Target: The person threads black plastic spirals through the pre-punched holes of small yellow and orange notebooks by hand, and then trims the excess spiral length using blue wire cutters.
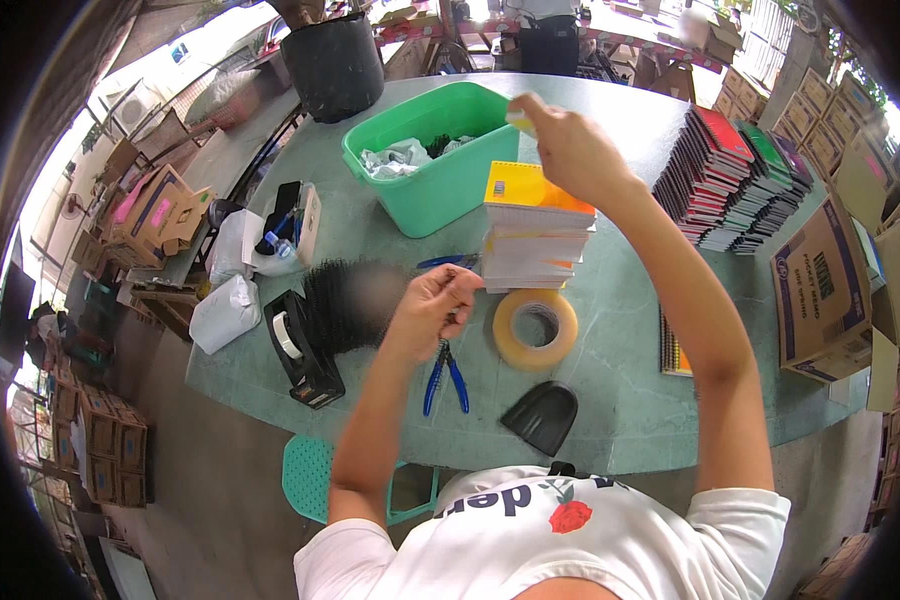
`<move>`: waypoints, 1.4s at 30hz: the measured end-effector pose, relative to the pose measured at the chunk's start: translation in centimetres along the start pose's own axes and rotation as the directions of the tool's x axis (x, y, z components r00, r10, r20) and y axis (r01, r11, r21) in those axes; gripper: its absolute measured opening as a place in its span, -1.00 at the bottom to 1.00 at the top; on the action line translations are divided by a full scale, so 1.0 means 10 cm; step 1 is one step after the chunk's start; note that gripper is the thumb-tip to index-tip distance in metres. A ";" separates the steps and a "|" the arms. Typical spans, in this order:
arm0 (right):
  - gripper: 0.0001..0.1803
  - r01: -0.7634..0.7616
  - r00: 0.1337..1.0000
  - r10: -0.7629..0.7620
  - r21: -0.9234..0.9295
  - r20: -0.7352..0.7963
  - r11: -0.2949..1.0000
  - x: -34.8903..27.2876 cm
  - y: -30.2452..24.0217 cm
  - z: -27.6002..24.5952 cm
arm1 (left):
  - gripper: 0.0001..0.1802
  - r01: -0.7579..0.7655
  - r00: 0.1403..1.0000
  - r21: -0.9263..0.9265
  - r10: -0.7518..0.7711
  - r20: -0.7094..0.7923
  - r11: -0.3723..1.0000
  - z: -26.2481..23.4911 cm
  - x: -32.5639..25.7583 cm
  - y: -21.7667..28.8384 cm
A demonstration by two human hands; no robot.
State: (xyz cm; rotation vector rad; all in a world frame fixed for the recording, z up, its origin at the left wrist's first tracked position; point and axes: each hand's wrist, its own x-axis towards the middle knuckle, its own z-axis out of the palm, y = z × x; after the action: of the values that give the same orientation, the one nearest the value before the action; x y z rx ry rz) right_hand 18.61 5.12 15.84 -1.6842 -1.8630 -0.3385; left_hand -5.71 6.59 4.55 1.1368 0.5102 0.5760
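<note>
My right hand (582, 150) is raised at the far side of a stack of yellow-covered spiral notepads (535, 190). Its fingers are closed on a small yellow-and-white piece (520, 121) that I cannot identify further. My left hand (433, 308) is pinched closed at the near left of the stack; whatever lies between its fingertips is too small to make out. Just below that hand, blue-handled pliers (444, 384) lie on the table. A wide roll of clear tape (509, 345) rests flat in front of the stack. Behind the stack stands a green plastic bin (430, 205) containing crumpled white material and dark pieces.
On the left are a black tape dispenser (315, 375) and black wire coils (335, 300). A black curved piece (545, 415) lies near the front edge. Red notebooks (715, 140) and green notebooks (765, 155) are stacked right, beside a cardboard box (820, 290). A green stool (307, 475) stands below.
</note>
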 end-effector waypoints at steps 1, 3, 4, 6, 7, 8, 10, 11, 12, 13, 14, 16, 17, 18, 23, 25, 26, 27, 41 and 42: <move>-0.65 -0.040 0.997 0.036 -0.056 -0.064 0.998 -0.06 -0.16 -0.19 | -0.71 -0.029 0.999 -0.010 0.029 0.012 1.000 0.12 -0.01 0.00; -0.63 -0.049 0.977 0.107 0.294 -0.186 0.955 -0.30 -0.41 -0.42 | -0.75 -0.065 0.998 -0.112 0.065 0.001 0.992 0.33 0.01 0.01; -0.62 -0.039 0.959 0.161 0.454 -0.235 0.890 -0.47 -0.53 -0.47 | -0.76 -0.079 0.997 -0.200 0.081 0.001 0.977 0.36 0.03 -0.01; -0.66 -0.071 0.951 0.246 0.639 -0.189 0.765 -0.94 -0.59 -0.35 | -0.78 -0.101 0.993 -0.368 0.113 0.011 0.924 0.41 0.10 -0.05; -0.70 -0.071 0.921 0.357 0.833 -0.156 0.548 -1.17 -0.58 -0.20 | -0.79 -0.127 0.992 -0.258 0.129 -0.011 0.958 0.39 0.13 -0.09; -0.73 -0.126 0.909 0.411 0.900 -0.063 0.416 -1.41 -0.45 -0.06 | -0.79 -0.149 0.989 -0.146 0.146 -0.030 0.978 0.33 0.14 -0.16; -0.78 -0.304 0.874 0.456 0.921 0.168 0.244 -1.90 -0.14 0.26 | -0.79 -0.113 0.988 0.181 0.130 -0.081 0.977 0.22 0.12 -0.35; -0.79 -0.326 0.887 0.421 0.906 0.193 0.272 -2.11 0.00 0.47 | -0.78 -0.049 0.990 0.386 0.095 -0.102 0.921 0.20 0.10 -0.46; -0.80 -0.345 0.898 0.380 0.890 0.221 0.297 -2.27 0.10 0.67 | -0.78 0.019 0.989 0.573 0.070 -0.134 0.820 0.16 0.08 -0.58; -0.80 -0.431 0.867 0.400 0.850 0.296 0.304 -2.36 0.08 0.84 | -0.77 0.012 0.987 0.562 0.081 -0.140 0.827 0.09 0.09 -0.79; -0.79 -0.512 0.828 0.424 0.803 0.367 0.305 -2.43 0.03 1.00 | -0.76 0.006 0.986 0.553 0.089 -0.144 0.833 0.02 0.12 -1.05; -0.76 -0.551 0.815 0.435 0.744 0.382 0.379 -2.45 -0.02 1.07 | -0.77 0.005 0.983 0.581 0.104 -0.153 0.814 0.06 0.12 -1.08; -0.74 -0.509 0.846 0.417 0.737 0.332 0.446 -2.41 0.03 1.09 | -0.80 0.015 0.981 0.620 0.108 -0.161 0.784 0.05 0.14 -1.05; -0.72 -0.476 0.870 0.391 0.719 0.299 0.507 -2.39 0.05 1.10 | -0.83 0.039 0.978 0.649 0.103 -0.180 0.760 0.10 0.12 -1.00; -0.67 -0.104 0.994 0.105 0.375 0.017 0.921 -1.84 -0.47 0.74 | -0.76 -0.014 0.991 0.644 0.098 -0.094 0.765 0.06 0.08 -1.01; -0.69 -0.147 0.974 0.081 0.314 0.213 0.938 -1.81 -0.48 0.96 | -0.69 -0.025 0.996 0.664 0.078 -0.050 0.747 0.13 0.04 -0.85; -0.70 -0.169 0.974 0.110 0.313 0.197 0.935 -1.86 -0.46 1.06 | -0.70 0.018 0.987 0.671 0.093 -0.129 0.741 0.11 -0.02 -0.83; -0.72 -0.183 0.974 0.129 0.313 0.185 0.932 -1.86 -0.46 1.11 | -0.70 0.062 0.970 0.672 0.113 -0.214 0.738 0.08 -0.09 -0.82; -0.83 -0.288 0.953 0.228 0.358 0.201 0.888 -1.77 -0.46 1.00 | -0.72 -0.136 0.950 0.763 0.303 -0.082 0.632 0.15 -0.26 -0.78; -0.83 -0.281 0.955 0.221 0.363 0.199 0.889 -1.77 -0.46 1.01 | -0.72 -0.169 0.934 0.781 0.351 -0.068 0.602 0.15 -0.25 -0.78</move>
State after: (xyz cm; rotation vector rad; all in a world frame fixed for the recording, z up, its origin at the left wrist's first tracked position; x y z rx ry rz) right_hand 11.86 -4.40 -1.50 -1.6766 -1.6500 0.2613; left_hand -5.34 1.51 -2.08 2.0177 0.8289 0.7753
